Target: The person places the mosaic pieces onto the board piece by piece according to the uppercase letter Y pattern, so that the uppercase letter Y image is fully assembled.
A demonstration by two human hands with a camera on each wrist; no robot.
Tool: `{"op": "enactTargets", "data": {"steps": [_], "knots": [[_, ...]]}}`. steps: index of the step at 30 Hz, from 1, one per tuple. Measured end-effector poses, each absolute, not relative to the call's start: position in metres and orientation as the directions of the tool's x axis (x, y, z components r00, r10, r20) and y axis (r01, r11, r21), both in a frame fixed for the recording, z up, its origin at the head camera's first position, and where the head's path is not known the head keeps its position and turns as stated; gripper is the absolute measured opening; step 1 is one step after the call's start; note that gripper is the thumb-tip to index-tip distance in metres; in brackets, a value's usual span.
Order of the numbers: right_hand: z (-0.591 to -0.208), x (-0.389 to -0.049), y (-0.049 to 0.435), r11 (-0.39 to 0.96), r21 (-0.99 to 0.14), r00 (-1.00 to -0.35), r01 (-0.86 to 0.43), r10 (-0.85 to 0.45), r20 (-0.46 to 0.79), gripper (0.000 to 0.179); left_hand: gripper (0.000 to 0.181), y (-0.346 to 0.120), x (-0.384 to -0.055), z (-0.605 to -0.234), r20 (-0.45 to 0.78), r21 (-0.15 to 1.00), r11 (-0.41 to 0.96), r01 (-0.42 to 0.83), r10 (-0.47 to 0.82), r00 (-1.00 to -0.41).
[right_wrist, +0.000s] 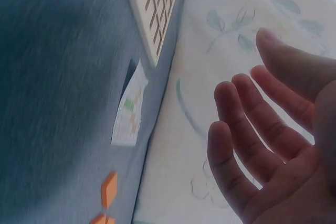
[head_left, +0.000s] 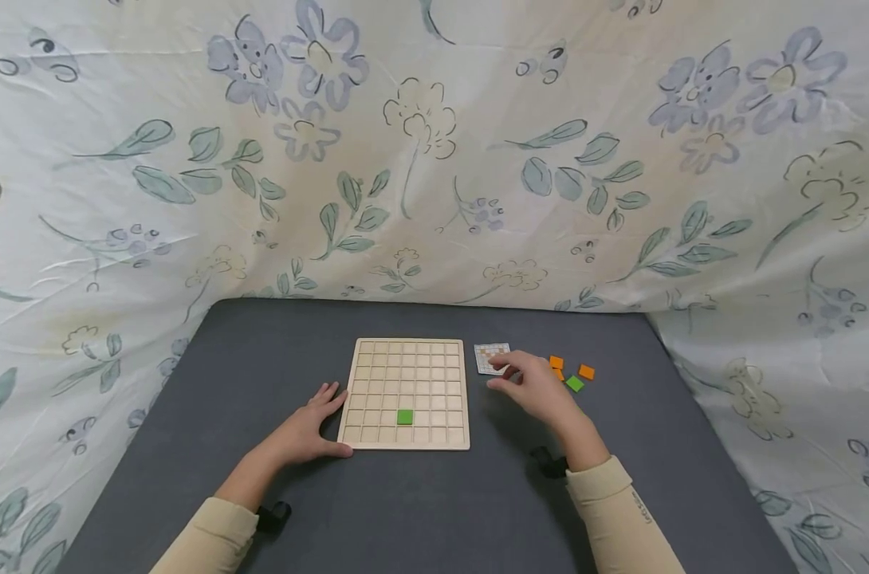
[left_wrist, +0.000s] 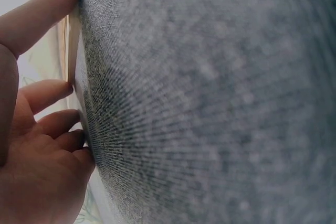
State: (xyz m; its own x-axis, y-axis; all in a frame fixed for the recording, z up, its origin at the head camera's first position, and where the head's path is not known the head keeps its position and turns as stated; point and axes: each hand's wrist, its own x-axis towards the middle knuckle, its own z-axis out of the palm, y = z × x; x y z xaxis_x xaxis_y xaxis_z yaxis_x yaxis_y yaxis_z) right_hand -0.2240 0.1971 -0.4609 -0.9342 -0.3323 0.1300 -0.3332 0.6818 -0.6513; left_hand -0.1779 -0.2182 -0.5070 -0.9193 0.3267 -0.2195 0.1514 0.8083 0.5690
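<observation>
A light wooden grid board (head_left: 377, 387) lies flat on the table, with one green square tile (head_left: 404, 417) in a lower-middle cell. My left hand (head_left: 301, 434) is spread along the board's left side, its thumb at the near corner and fingertips at the edge. In the left wrist view, the thumb and fingers (left_wrist: 50, 95) touch or nearly touch the board's edge. Over a small printed pattern card (head_left: 484, 353) hovers my right hand (head_left: 538, 391). The right wrist view shows that hand's loosely bent fingers (right_wrist: 226, 103) apart from the thumb, holding nothing.
Right of the right hand lie several loose tiles: orange tiles (head_left: 586, 371) and a green tile (head_left: 574, 383). A dark grey cloth (head_left: 406, 510) covers the table. Flower-patterned fabric (head_left: 434, 239) hangs behind and at both sides.
</observation>
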Motion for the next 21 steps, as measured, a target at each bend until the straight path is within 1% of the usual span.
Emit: {"op": "enactTargets", "data": {"steps": [8,16,21], "knots": [[-0.459,-0.221,0.227,0.695,-0.659,-0.952,-0.289,-0.28,0.122,0.039,0.111,-0.219,-0.177,-0.508,-0.221,0.566,0.809,0.157,0.332,-0.917],[-0.459,-0.218,0.259,0.753,-0.616,-0.971,-0.233,-0.215,0.105,0.038,0.112,-0.215,-0.179,-0.51,-0.227,0.568,0.809,0.15,0.329,-0.917],[-0.464,-0.219,0.274,0.763,-0.612,-0.978,-0.205,-0.18,0.104,0.04,0.112,-0.215,-0.179,-0.505,-0.236,0.565,0.813,0.14,0.321,-0.917]]}}
